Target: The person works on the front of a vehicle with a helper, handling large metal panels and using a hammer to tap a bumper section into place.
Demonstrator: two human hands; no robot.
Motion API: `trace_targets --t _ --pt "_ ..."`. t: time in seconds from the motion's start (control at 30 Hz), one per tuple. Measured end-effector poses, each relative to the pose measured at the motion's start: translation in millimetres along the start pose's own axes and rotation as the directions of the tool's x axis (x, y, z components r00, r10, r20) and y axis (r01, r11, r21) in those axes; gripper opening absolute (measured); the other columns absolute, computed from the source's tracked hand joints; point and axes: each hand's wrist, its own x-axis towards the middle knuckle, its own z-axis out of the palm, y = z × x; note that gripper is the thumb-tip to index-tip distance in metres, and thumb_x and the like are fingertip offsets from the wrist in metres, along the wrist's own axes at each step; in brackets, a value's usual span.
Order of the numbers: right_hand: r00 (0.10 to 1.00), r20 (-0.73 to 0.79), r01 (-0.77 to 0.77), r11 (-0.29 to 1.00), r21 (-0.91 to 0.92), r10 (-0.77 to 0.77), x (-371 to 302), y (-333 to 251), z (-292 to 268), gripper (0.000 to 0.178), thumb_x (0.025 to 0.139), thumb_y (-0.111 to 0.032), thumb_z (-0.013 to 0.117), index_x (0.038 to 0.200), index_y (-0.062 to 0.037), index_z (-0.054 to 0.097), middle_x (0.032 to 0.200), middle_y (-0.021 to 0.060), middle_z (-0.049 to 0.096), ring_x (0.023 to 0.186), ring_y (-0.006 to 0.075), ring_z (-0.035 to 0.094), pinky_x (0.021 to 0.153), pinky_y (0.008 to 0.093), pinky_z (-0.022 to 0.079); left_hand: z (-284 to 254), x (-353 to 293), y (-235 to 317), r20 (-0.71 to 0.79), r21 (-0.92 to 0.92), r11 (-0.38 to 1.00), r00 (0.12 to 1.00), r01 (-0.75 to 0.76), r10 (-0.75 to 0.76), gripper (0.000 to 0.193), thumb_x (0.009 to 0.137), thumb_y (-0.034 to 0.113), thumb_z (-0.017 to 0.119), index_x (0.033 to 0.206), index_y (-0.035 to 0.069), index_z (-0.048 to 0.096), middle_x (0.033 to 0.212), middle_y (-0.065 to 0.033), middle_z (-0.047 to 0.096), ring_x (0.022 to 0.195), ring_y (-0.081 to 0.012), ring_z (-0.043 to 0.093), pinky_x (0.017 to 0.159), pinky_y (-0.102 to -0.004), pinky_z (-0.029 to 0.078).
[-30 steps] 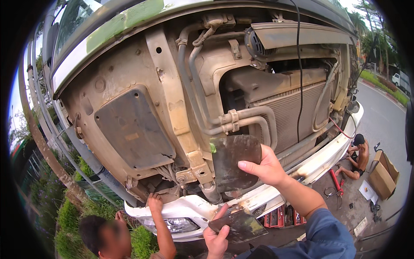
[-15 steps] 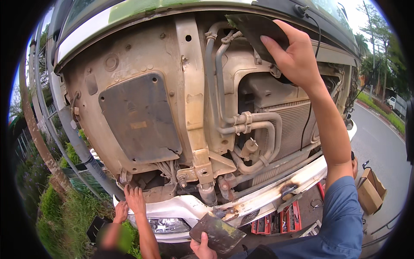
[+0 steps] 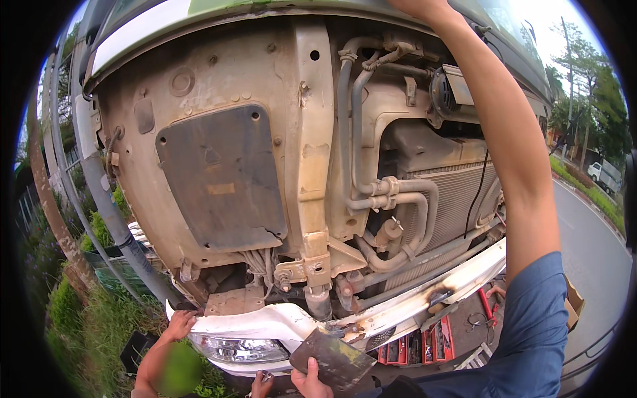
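Note:
My left hand (image 3: 312, 383), at the lower edge, is closed on a dark flat plate (image 3: 337, 358), scuffed and smeared with yellow-green. The thumb lies over its near face. The plate is tilted in front of the white bumper (image 3: 431, 292) of an opened vehicle front. My right arm reaches up across the right side. My right hand (image 3: 422, 6) is at the body panel (image 3: 279, 14) along the top; its fingers are cut off by the frame edge, so what they hold is hidden. Below the panel are grey pipes (image 3: 358, 132), a radiator (image 3: 451, 189) and a black cover (image 3: 222, 179).
Another person's hand (image 3: 180, 324) rests on the bumper's left end, above the headlight (image 3: 242, 347). A further hand (image 3: 262, 383) beside mine has a small shiny thing. A red toolbox (image 3: 424, 341) lies below the bumper. A metal pole (image 3: 113, 192) stands at left.
My right hand has moved up to the top edge; the dark sheet it held is out of sight. The other person's hands have shifted down and apart. My left hand still holds its plate.

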Motion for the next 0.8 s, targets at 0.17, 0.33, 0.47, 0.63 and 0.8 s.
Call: trace_targets --t 0.17,0.33,0.47,0.63,0.8 --pt "0.998 -0.056 0.033 0.999 0.035 -0.031 4.2 -2.2 0.2 0.029 0.075 -0.001 0.053 0.096 -0.0044 0.073 0.092 0.0244 0.067 0.088 0.0427 0.064 0.077 0.0474 0.05 -6.6 9.5 5.2 -0.012 -0.024 1.0 1.0 -0.019 0.019 0.029 0.094 0.013 0.062 0.116 -0.005 0.062 0.11 -0.0111 0.067 0.098 -0.0198 0.06 0.09 -0.0338 0.045" --pt "0.998 -0.069 0.012 0.998 0.061 -0.007 4.2 -12.9 3.3 0.027 0.077 -0.003 0.054 0.095 -0.0055 0.073 0.093 0.0235 0.068 0.089 0.0423 0.064 0.078 0.048 0.05 -12.9 16.9 3.0 -0.017 -0.048 0.999 1.0 -0.025 0.025 0.029 0.094 0.013 0.062 0.116 -0.005 0.062 0.11 -0.0112 0.067 0.098 -0.0201 0.06 0.09 -0.0342 0.046" --pt "0.998 -0.069 0.0 0.993 -0.116 -0.008 4.0 -9.5 13.3 0.029 0.077 -0.004 0.053 0.098 -0.0076 0.073 0.094 0.0217 0.068 0.09 0.0406 0.064 0.079 0.0484 0.051 0.3 15.7 9.3 -0.008 -0.064 0.998 1.0 -0.021 0.021 0.029 0.093 0.013 0.063 0.116 -0.005 0.061 0.11 -0.0113 0.067 0.097 -0.0204 0.06 0.089 -0.0344 0.046" --pt "0.987 -0.147 -0.061 0.998 -0.017 0.058 -18.7 -21.6 29.3 0.028 0.077 -0.004 0.053 0.097 -0.0089 0.073 0.095 0.0196 0.069 0.091 0.039 0.065 0.08 0.0474 0.051 1.7 19.7 8.9 -0.003 -0.091 0.996 1.0 -0.023 0.022 0.029 0.093 0.012 0.063 0.116 -0.005 0.061 0.109 -0.0114 0.067 0.097 -0.0207 0.061 0.089 -0.0348 0.047" --pt "0.97 -0.244 0.019 1.0 0.02 -0.014 -42.2 -25.6 38.8 0.029 0.078 -0.002 0.054 0.099 -0.0093 0.072 0.097 0.0154 0.07 0.094 0.0354 0.065 0.082 0.0446 0.05 27.7 -1.0 49.9 -0.005 -0.109 0.994 1.0 -0.023 0.023 0.029 0.092 0.012 0.063 0.116 -0.005 0.061 0.109 -0.0115 0.067 0.096 -0.0211 0.061 0.088 -0.0351 0.047"
